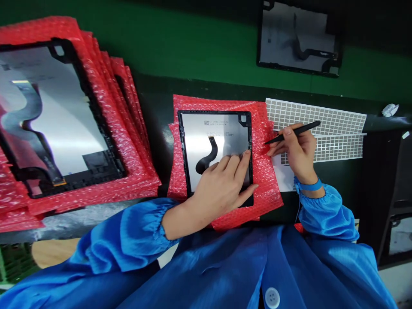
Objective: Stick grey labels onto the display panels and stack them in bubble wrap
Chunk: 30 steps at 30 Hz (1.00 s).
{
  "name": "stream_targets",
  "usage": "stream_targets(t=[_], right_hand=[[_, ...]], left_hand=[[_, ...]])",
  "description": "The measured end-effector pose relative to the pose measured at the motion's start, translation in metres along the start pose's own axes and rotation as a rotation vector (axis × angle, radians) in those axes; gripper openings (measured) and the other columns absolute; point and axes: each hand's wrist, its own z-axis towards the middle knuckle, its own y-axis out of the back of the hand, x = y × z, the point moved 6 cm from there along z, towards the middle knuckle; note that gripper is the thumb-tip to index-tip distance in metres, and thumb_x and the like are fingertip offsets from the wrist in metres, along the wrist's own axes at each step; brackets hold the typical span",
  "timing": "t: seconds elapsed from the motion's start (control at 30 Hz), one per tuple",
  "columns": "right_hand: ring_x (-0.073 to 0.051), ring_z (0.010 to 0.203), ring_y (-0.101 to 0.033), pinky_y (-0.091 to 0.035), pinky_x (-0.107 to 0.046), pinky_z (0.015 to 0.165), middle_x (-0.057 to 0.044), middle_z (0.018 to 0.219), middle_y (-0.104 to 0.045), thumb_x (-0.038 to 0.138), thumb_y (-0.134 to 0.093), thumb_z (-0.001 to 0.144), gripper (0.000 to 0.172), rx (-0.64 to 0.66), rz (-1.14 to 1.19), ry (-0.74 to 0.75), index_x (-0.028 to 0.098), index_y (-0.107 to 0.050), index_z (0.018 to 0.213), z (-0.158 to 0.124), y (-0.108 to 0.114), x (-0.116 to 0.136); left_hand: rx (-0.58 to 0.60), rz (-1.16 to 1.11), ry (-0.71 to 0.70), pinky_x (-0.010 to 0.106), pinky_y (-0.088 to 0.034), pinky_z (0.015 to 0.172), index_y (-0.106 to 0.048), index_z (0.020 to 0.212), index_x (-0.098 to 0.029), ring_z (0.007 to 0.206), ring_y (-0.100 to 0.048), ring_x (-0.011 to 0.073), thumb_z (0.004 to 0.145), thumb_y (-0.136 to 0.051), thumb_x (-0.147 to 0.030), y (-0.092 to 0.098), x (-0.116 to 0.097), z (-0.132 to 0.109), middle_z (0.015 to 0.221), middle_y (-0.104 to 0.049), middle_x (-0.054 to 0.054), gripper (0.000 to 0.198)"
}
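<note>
While my left hand (222, 180) lies over the lower part of the panel (222, 141), my right hand (298, 150) is just past the panel's right edge, pinching a black tool (307, 127) between thumb and fingers. The panel is straight in front of me, on red wrap (267, 184) upon the worktop (154, 98), its long axis running away from my body with hardly any slant. My left hand is the nearer one, since it touches the panel: its fingers are laid out rather than curled around anything, the index fingertip at the right edge and the thumb reaching over that edge lower down. Whether it presses hard I cannot tell. The tool slants, its back end up to the right and its tip pointing left, toward that index fingertip. A strip of red wrap shows between tip and panel, so those two are apart; whether the tip touches the wrap I cannot tell. On the panel's face, a black ribbon (214, 148) curves down to just beside my left knuckles. To the right, two gridded sheets (337, 146) lie under and beyond my right hand.
</note>
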Motion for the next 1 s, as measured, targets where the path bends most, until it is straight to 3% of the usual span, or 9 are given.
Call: stream_targets(t=[0.17,0.3,0.4,0.53,1.0], right_hand=[[-0.018,0.050,-0.076,-0.062,-0.026,0.045,0.002,0.066,-0.075,0.064,-0.078,0.094,0.040,-0.062,-0.093,0.032,0.026,-0.067,0.092,-0.033,0.066,0.005],[-0.020,0.055,-0.079,-0.065,-0.027,0.048,0.001,0.068,-0.077,0.053,-0.076,0.099,0.031,-0.095,-0.156,0.023,0.024,-0.069,0.094,-0.070,0.097,-0.009],[-0.019,0.056,-0.079,-0.066,-0.028,0.052,0.000,0.071,-0.078,0.050,-0.075,0.101,0.026,-0.096,-0.215,0.032,0.024,-0.070,0.096,-0.085,0.101,-0.022],[-0.019,0.057,-0.079,-0.067,-0.028,0.054,0.001,0.073,-0.079,0.048,-0.073,0.103,0.024,-0.145,-0.263,0.049,0.025,-0.069,0.098,-0.090,0.103,-0.033],[-0.019,0.060,-0.080,-0.067,-0.028,0.056,0.000,0.074,-0.079,0.049,-0.071,0.104,0.026,-0.101,-0.310,0.038,0.024,-0.067,0.100,-0.086,0.097,-0.028]], left_hand=[[-0.052,0.098,-0.103,0.043,-0.058,0.075,-0.067,0.137,0.002,0.098,-0.071,0.0355,0.109,-0.053,-0.047,0.017,-0.012,0.013,0.111,-0.073,0.024,0.059],[-0.055,0.006,-0.414,0.048,-0.054,0.102,-0.066,0.142,-0.001,0.127,-0.065,0.0399,0.108,-0.054,-0.053,0.007,-0.064,0.021,0.144,-0.067,0.027,0.064],[0.065,-0.046,-0.516,0.054,-0.041,0.120,-0.058,0.153,-0.001,0.149,-0.051,0.0441,0.103,-0.060,-0.064,-0.019,-0.094,0.026,0.167,-0.048,0.027,0.081],[0.191,-0.007,-0.494,0.057,-0.040,0.119,-0.053,0.158,-0.002,0.152,-0.046,0.0457,0.104,-0.055,-0.067,-0.042,-0.100,0.032,0.173,-0.040,0.028,0.084],[0.203,-0.058,-0.467,0.055,-0.041,0.119,-0.055,0.156,-0.005,0.151,-0.046,0.0441,0.101,-0.062,-0.065,-0.040,-0.095,0.034,0.173,-0.041,0.025,0.082]])
